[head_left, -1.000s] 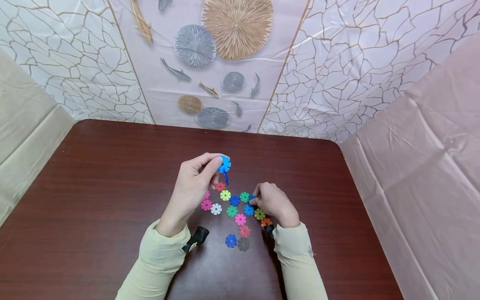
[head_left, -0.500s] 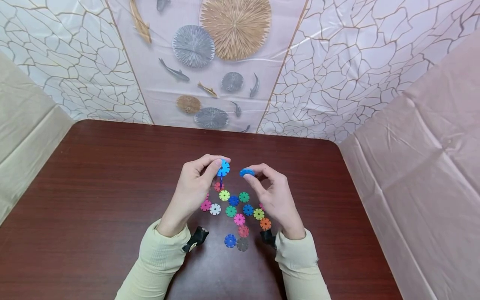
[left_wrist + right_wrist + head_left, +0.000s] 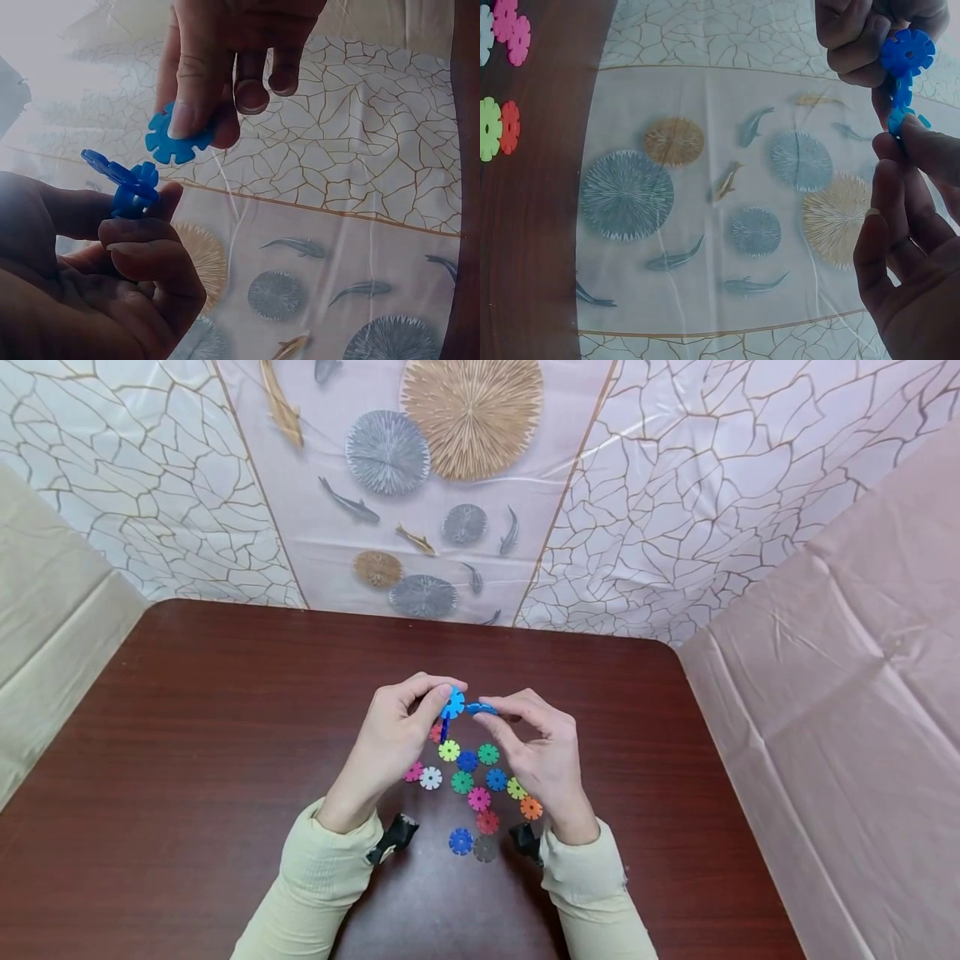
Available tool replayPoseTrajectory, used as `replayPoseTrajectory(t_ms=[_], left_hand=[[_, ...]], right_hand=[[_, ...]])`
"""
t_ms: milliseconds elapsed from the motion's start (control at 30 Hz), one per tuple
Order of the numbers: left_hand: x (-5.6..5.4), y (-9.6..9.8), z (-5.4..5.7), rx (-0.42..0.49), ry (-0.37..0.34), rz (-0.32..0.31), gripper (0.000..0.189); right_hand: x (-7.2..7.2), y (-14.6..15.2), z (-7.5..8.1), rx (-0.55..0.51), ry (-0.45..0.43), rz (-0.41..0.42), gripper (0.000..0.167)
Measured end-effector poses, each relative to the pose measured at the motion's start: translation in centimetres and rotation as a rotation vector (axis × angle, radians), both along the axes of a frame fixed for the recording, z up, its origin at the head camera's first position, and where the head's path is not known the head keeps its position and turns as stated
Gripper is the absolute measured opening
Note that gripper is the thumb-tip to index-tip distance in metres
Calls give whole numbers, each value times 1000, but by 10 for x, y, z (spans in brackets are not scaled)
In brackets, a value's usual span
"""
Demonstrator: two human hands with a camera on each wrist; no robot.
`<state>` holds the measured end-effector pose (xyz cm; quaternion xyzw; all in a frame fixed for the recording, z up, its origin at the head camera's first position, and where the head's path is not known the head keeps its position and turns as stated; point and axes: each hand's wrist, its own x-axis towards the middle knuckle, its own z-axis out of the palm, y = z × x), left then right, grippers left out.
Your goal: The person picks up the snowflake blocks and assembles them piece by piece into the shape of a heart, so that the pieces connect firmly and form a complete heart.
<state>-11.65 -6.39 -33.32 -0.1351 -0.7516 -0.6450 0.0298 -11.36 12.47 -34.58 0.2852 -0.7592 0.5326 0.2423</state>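
Note:
Above the table, my left hand (image 3: 392, 725) pinches a light blue notched disc (image 3: 453, 702) between thumb and fingers. A darker blue notched disc (image 3: 445, 729) is joined to it and hangs below, edge-on in the head view. My right hand (image 3: 547, 745) pinches another blue disc (image 3: 481, 708), held nearly flat. Its edge is close beside the light blue disc; in the left wrist view the right hand's disc (image 3: 178, 139) shows a small gap from the left hand's joined discs (image 3: 127, 180).
On the brown table (image 3: 225, 735) below the hands lie several loose notched discs, among them a white disc (image 3: 431, 778), a green disc (image 3: 462, 782), an orange disc (image 3: 531, 807) and a grey disc (image 3: 485, 848). A patterned cloth (image 3: 420, 510) hangs behind the table.
My right hand has lifted a blue disc from the table and brought it up and left beside the left hand's discs. The left hand has shifted slightly right.

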Motion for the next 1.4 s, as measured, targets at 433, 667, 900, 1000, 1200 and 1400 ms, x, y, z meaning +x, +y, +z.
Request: replayPoseTrajectory(t_ms=[433, 667, 900, 1000, 1200, 1400], left_hand=[[-1, 0, -1, -49, 16, -18, 21], [-2, 1, -2, -60, 24, -37, 21], [0, 3, -1, -82, 50, -19, 22], [0, 5, -1, -98, 57, -12, 22], [2, 8, -1, -103, 68, 13, 21], [3, 9, -1, -97, 84, 17, 21]], right_hand=[[5, -6, 11, -5, 24, 39, 26], [-3, -2, -5, 28, 36, 42, 29], [-6, 2, -14, 85, 73, -3, 31], [-3, 3, -12, 104, 83, -16, 29], [-1, 1, -11, 103, 117, -25, 27], [-1, 1, -11, 90, 141, -26, 29]])
